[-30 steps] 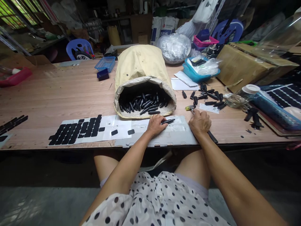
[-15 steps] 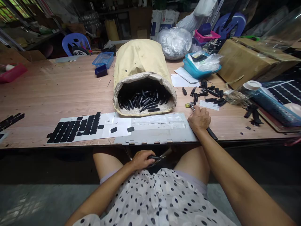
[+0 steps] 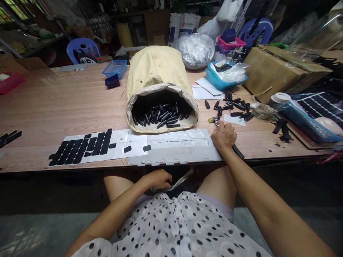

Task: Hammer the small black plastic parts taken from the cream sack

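My right hand [image 3: 224, 135] is closed around a small hammer [image 3: 238, 151] at the table's front edge. Its black handle sticks out behind my palm, and the metal neck and yellow-tipped head lie ahead of my fingers. Below the table edge, over my lap, my left hand [image 3: 160, 179] has loosely bent fingers with nothing visible in them. A pale strip of material [image 3: 182, 181], perhaps a bag's edge, runs beside it. In front of me a cream sack [image 3: 158, 67] lies with its mouth towards me, and many black tapered pieces [image 3: 163, 116] show inside.
Black stickers on white sheets [image 3: 122, 137] lie left of a grey board [image 3: 177, 151]. Loose black pieces [image 3: 237, 105] are scattered beyond my right hand. Blue baskets [image 3: 115, 67], a turquoise basket [image 3: 223, 82] and a cardboard box [image 3: 278, 71] stand farther back.
The black piece that stuck out of my left hand no longer shows, and that hand has drawn slightly left. My right hand keeps its hold on the hammer. The view has shifted slightly.
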`<state>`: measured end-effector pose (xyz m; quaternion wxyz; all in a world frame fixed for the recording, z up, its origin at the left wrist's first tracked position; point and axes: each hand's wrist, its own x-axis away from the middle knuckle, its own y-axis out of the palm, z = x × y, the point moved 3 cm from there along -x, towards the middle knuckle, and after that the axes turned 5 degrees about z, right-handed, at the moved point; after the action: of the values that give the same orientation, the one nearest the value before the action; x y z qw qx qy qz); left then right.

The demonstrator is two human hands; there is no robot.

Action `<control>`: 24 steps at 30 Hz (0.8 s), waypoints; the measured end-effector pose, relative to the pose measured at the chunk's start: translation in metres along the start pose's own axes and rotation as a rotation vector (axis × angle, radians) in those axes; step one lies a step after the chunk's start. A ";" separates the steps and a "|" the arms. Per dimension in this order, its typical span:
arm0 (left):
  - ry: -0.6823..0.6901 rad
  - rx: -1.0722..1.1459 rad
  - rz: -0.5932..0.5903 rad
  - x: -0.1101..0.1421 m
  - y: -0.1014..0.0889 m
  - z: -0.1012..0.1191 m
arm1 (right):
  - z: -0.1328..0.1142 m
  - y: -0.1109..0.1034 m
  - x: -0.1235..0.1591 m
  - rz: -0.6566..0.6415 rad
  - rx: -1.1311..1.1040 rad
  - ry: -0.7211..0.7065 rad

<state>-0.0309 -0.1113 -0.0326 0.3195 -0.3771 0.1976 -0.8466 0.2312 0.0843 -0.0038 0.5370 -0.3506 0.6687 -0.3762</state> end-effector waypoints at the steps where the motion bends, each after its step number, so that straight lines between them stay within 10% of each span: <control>1: 0.060 0.035 -0.110 0.006 -0.012 0.012 | 0.000 0.000 0.000 0.000 0.001 0.002; 4: 0.194 0.202 -0.106 0.004 -0.069 0.043 | -0.001 0.000 0.001 0.003 -0.001 -0.001; 8: 0.082 -0.116 0.650 -0.035 -0.154 0.044 | -0.003 -0.002 0.001 -0.003 -0.009 0.001; 10: -0.031 -0.281 0.826 -0.056 -0.174 0.035 | -0.004 -0.004 0.001 -0.023 -0.006 -0.001; 24: 0.038 -0.370 0.913 -0.070 -0.161 0.025 | -0.008 -0.006 0.001 -0.053 -0.004 0.001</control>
<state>-0.0391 0.0498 0.0405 0.5819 -0.2867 0.4956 -0.5775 0.2239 0.0819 0.0023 0.5258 -0.3691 0.6603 -0.3889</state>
